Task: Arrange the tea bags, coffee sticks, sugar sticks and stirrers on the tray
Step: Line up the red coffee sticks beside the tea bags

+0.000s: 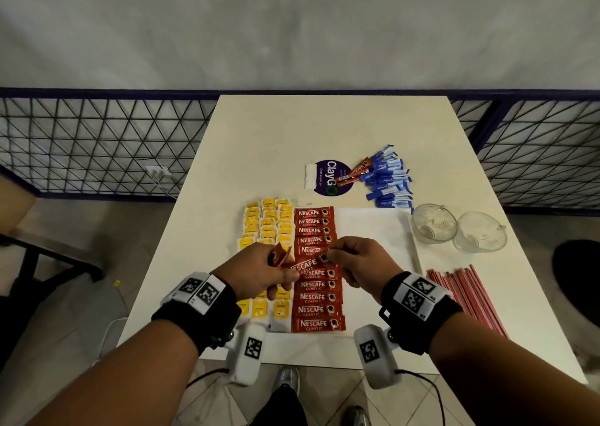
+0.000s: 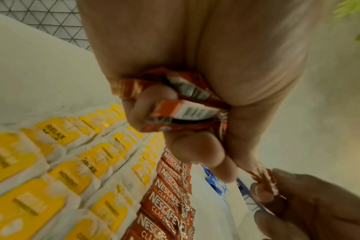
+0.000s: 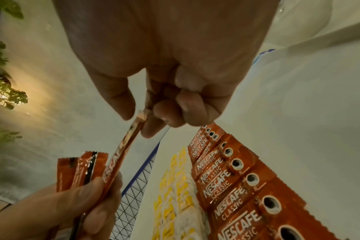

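My left hand [image 1: 259, 271] grips a small bunch of red coffee sticks [image 2: 183, 107] above the white tray [image 1: 373, 231]. My right hand [image 1: 355, 263] pinches the far end of one coffee stick [image 1: 305, 265], while the left thumb holds its other end [image 3: 111, 175]. Below them a column of red coffee sticks [image 1: 316, 283] lies on the tray beside rows of yellow tea bags [image 1: 268, 222]. Blue sugar sticks [image 1: 388, 179] lie in a heap beyond the tray. Red stirrers [image 1: 464, 296] lie right of the tray.
Two glass cups [image 1: 433, 222] [image 1: 480, 232] stand at the tray's right. Two loose coffee sticks [image 1: 354, 174] lie on a round purple sticker [image 1: 331, 179]. A wire fence [image 1: 97, 146] runs behind the table [image 1: 324, 127]. A dark chair [image 1: 39, 257] is at the left.
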A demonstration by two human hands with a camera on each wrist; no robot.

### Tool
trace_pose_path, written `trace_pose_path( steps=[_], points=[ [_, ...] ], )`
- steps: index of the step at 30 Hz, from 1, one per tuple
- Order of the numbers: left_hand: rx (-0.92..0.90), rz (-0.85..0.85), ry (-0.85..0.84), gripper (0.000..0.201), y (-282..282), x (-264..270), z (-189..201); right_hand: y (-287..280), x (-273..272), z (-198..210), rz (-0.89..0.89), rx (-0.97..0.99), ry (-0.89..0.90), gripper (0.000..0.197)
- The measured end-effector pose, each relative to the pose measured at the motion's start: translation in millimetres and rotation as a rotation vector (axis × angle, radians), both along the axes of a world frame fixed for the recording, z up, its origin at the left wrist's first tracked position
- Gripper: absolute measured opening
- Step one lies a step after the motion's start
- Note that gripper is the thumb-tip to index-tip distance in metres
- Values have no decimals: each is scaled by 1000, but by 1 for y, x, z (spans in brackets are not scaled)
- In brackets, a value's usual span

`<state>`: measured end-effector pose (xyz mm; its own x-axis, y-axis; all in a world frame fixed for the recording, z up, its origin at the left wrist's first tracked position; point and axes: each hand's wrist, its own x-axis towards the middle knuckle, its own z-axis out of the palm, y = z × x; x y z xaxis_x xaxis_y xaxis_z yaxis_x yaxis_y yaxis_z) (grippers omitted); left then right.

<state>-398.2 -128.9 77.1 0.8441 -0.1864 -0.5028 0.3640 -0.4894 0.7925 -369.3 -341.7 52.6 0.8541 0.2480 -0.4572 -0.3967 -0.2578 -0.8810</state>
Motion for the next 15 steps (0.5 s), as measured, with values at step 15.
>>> trace_pose_path(
  steps=[15],
  points=[
    [167, 232, -73, 18, 31, -10, -42, -23, -15, -60, -80, -289, 151, 10]
  ],
)
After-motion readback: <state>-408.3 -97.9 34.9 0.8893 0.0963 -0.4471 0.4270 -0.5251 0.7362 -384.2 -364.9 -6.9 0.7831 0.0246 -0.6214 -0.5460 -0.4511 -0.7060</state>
